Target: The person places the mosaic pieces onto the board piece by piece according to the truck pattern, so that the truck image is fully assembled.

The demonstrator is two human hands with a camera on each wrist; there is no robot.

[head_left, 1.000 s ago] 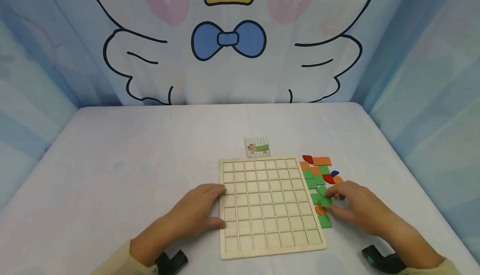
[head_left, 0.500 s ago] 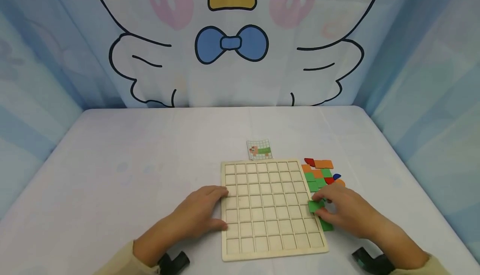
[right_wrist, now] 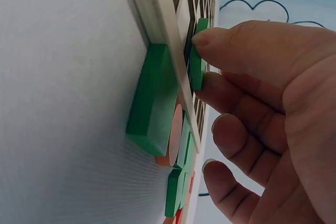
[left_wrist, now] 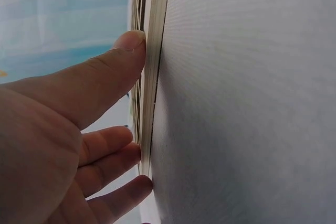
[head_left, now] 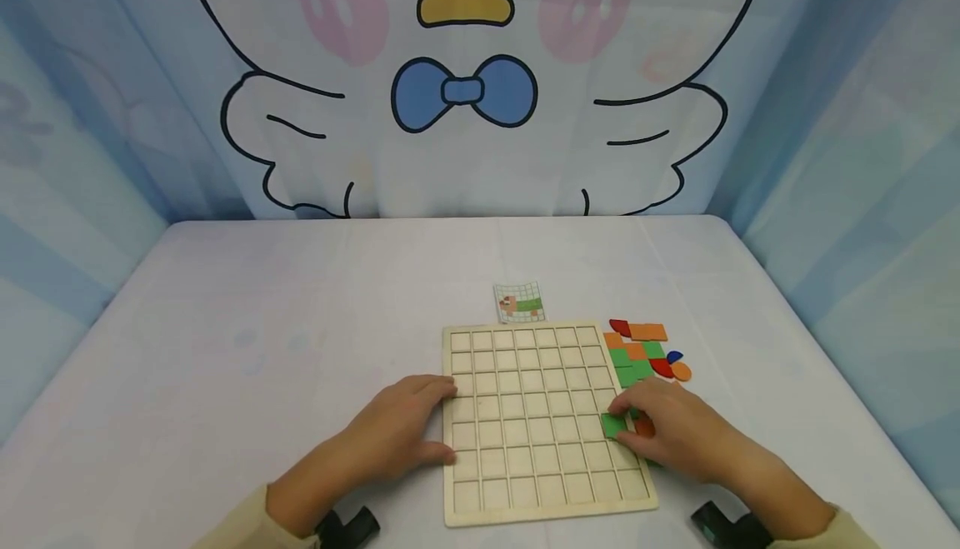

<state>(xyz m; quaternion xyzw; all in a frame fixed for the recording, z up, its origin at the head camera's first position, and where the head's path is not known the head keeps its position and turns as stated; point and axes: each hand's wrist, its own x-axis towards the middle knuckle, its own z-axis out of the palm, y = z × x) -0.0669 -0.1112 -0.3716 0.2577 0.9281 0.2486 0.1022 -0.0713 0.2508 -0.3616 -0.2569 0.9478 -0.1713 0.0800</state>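
A wooden grid board (head_left: 551,428) lies flat on the table, its square cells bare apart from what the right hand brings over it. My left hand (head_left: 396,426) touches the board's left edge with its fingers and thumb; in the left wrist view the thumb (left_wrist: 105,74) presses against the rim. Between thumb and finger, my right hand (head_left: 678,431) pinches a green square tile (head_left: 612,426) over the board's right side. In the right wrist view this green tile (right_wrist: 197,56) stands close above the cells; whether it touches them I cannot tell.
Loose pieces lie along the board's right edge: several green squares (head_left: 630,370), an orange rectangle (head_left: 648,331), red pieces (head_left: 662,367), a blue half-round (head_left: 674,356) and an orange disc (head_left: 681,371). Behind the board lies a small picture card (head_left: 519,302). A curtain (head_left: 465,157) hangs behind the table.
My right hand has taken a green tile from the loose pieces and carried it left over the board's right edge. The left hand stays at the board's left edge.
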